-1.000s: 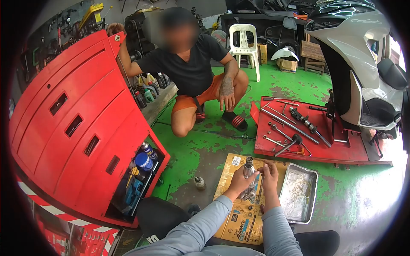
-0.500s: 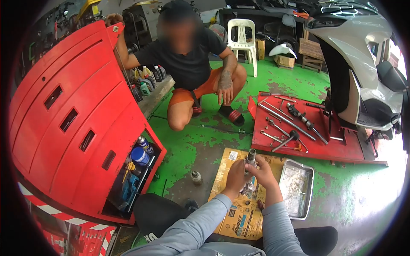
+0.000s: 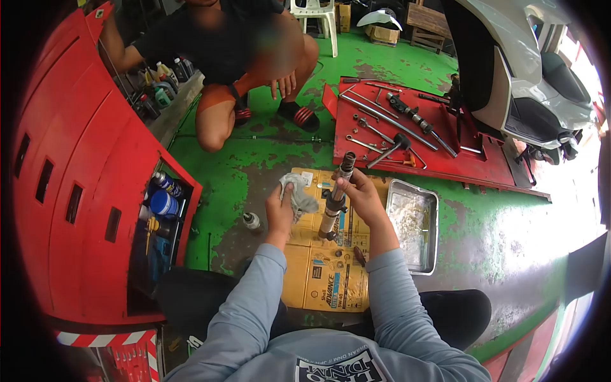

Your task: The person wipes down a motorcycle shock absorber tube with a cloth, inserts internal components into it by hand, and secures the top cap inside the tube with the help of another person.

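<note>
My right hand [image 3: 363, 198] is closed around the upper part of a motorcycle fork leg [image 3: 330, 219], which stands nearly upright with a coil spring [image 3: 348, 160] showing at its top. My left hand [image 3: 278, 213] grips a crumpled pale rag [image 3: 300, 198] to the left of the fork leg, apart from it. Beneath both hands lies a flattened yellow cardboard sheet [image 3: 298, 264] with printing on it. A small dark reddish-brown part [image 3: 359, 256] and a little ring-like piece [image 3: 338, 253] rest on the cardboard.
A metal tray [image 3: 435, 239] with fluid residue sits right of the cardboard; a small bottle [image 3: 252, 221] stands left. A red platform [image 3: 349, 149] carries wrenches, a hammer [image 3: 400, 141] and another fork leg [image 3: 414, 118]. Left is a red panel [image 3: 70, 254]; a person [image 3: 216, 114] squats ahead.
My hands have separated: the left now holds the rag out to the left, while the right keeps the fork leg, whose spring top is now visible. The view has tilted down and shifted right.
</note>
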